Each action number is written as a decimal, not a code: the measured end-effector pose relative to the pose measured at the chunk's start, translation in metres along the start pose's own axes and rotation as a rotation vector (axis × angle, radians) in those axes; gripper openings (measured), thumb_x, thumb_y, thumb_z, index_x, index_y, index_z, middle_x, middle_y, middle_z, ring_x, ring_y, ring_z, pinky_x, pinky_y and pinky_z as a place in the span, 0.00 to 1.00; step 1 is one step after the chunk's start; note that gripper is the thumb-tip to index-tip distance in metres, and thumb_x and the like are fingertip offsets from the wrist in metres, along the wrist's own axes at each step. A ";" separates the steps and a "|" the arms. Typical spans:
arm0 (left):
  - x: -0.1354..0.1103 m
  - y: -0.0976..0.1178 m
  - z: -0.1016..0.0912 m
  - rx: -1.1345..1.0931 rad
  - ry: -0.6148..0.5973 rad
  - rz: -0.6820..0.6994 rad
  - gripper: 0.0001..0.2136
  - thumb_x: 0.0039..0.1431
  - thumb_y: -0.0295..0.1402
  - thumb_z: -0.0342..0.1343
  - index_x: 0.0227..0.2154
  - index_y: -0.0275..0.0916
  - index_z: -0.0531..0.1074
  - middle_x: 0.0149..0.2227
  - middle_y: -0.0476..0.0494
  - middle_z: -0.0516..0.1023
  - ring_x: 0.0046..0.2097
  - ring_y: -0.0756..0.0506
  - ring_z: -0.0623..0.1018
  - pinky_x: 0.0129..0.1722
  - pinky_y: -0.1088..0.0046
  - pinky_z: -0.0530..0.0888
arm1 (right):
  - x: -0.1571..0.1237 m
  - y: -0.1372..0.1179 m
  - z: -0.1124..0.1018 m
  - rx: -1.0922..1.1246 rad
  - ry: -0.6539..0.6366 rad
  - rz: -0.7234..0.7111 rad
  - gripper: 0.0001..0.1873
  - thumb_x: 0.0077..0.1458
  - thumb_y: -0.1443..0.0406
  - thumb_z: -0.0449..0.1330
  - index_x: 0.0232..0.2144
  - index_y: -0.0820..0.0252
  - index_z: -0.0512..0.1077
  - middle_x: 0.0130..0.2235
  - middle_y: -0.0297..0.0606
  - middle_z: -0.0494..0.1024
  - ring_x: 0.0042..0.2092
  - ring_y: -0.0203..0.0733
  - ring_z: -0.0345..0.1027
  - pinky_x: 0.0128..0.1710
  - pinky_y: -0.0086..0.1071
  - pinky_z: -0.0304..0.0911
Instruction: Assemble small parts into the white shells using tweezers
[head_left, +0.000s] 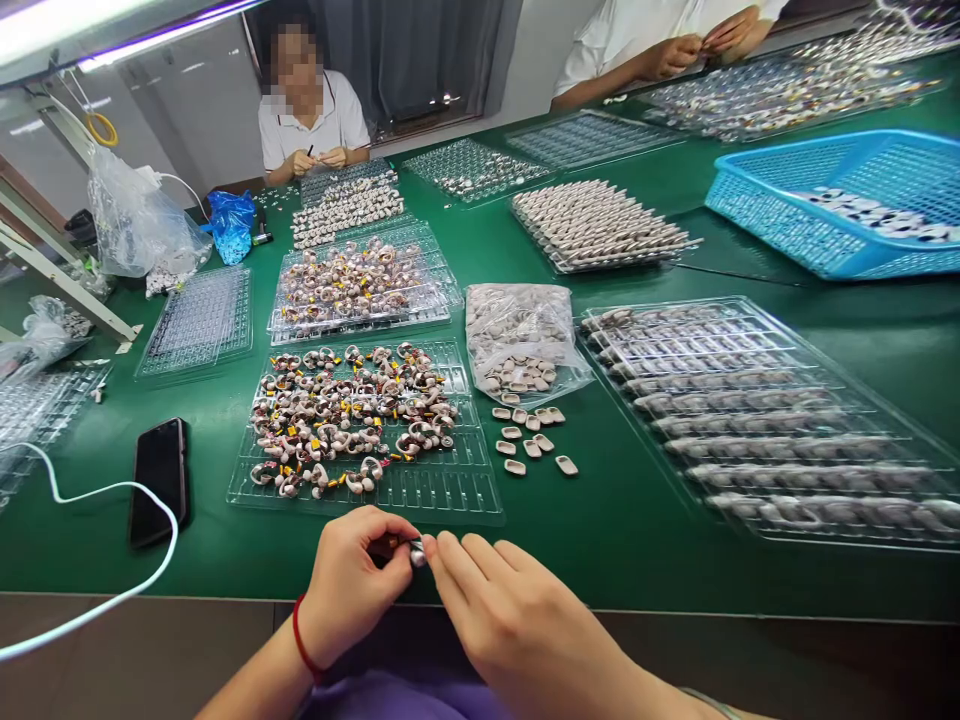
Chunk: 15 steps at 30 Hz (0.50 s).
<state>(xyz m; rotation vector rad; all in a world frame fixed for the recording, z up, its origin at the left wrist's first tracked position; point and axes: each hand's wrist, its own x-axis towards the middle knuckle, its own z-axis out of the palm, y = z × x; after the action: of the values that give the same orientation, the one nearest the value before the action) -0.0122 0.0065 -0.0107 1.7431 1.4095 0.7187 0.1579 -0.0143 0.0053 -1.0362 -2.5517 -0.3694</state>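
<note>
At the table's front edge my left hand (352, 572), with a red cord round its wrist, pinches a small earphone part (418, 553) that looks pale and shiny. From the other side, the fingertips of my right hand (506, 605) close on the same part; its details are mostly hidden by fingers. Just beyond my hands lies a clear tray (439, 490) heaped with curved white earphone pieces (352, 410) showing yellow bits and thin wires. Several loose oval shells (532, 448) are scattered right of it, in front of a plastic bag (517, 310) of similar shells.
A phone (159, 480) and white cable (97, 605) lie left. Filled trays (787, 430) stand right, with another loaded tray (600, 220) and a blue basket (817, 245) behind. Across the green table (637, 560), two people (315, 125) work with their hands.
</note>
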 end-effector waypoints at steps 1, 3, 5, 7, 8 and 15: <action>0.000 0.000 0.000 0.001 -0.001 -0.002 0.09 0.51 0.22 0.55 0.30 0.35 0.79 0.30 0.43 0.81 0.31 0.47 0.79 0.31 0.76 0.74 | 0.000 0.000 0.000 -0.004 0.006 -0.001 0.12 0.40 0.75 0.57 0.29 0.68 0.77 0.28 0.44 0.75 0.27 0.45 0.62 0.24 0.36 0.52; 0.000 0.000 0.000 0.001 -0.003 -0.006 0.09 0.51 0.22 0.55 0.30 0.35 0.79 0.30 0.43 0.81 0.31 0.47 0.79 0.32 0.76 0.74 | 0.001 -0.001 0.001 -0.007 0.012 -0.006 0.11 0.39 0.75 0.57 0.28 0.67 0.76 0.27 0.44 0.75 0.26 0.45 0.62 0.23 0.36 0.52; 0.000 0.000 0.001 0.004 -0.004 -0.010 0.09 0.51 0.22 0.55 0.30 0.35 0.79 0.30 0.42 0.81 0.31 0.46 0.79 0.32 0.75 0.73 | 0.002 -0.003 0.001 -0.013 0.015 -0.014 0.10 0.39 0.75 0.57 0.27 0.67 0.76 0.27 0.44 0.75 0.26 0.44 0.62 0.22 0.36 0.52; 0.000 0.001 0.001 0.004 -0.002 -0.015 0.08 0.51 0.22 0.55 0.30 0.35 0.79 0.30 0.43 0.80 0.31 0.46 0.78 0.32 0.75 0.73 | 0.003 -0.003 0.001 -0.016 0.008 -0.026 0.10 0.39 0.75 0.57 0.27 0.67 0.76 0.27 0.44 0.75 0.25 0.44 0.62 0.21 0.35 0.53; 0.001 0.001 0.001 0.001 -0.002 -0.019 0.08 0.51 0.22 0.55 0.30 0.35 0.79 0.29 0.43 0.80 0.31 0.46 0.78 0.31 0.75 0.73 | 0.003 -0.002 0.000 -0.012 0.004 -0.028 0.10 0.39 0.75 0.56 0.27 0.67 0.76 0.27 0.44 0.75 0.25 0.44 0.62 0.21 0.36 0.54; 0.000 -0.002 -0.002 -0.239 -0.066 -0.132 0.06 0.49 0.23 0.56 0.31 0.36 0.74 0.28 0.46 0.77 0.29 0.48 0.74 0.29 0.75 0.70 | -0.007 0.027 -0.001 0.380 0.007 0.144 0.17 0.51 0.76 0.55 0.44 0.66 0.72 0.32 0.40 0.74 0.28 0.40 0.68 0.24 0.31 0.63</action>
<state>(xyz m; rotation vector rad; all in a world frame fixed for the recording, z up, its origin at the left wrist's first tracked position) -0.0145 0.0072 -0.0112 1.4627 1.3222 0.7191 0.1821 0.0000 0.0056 -1.0547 -2.3923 0.1465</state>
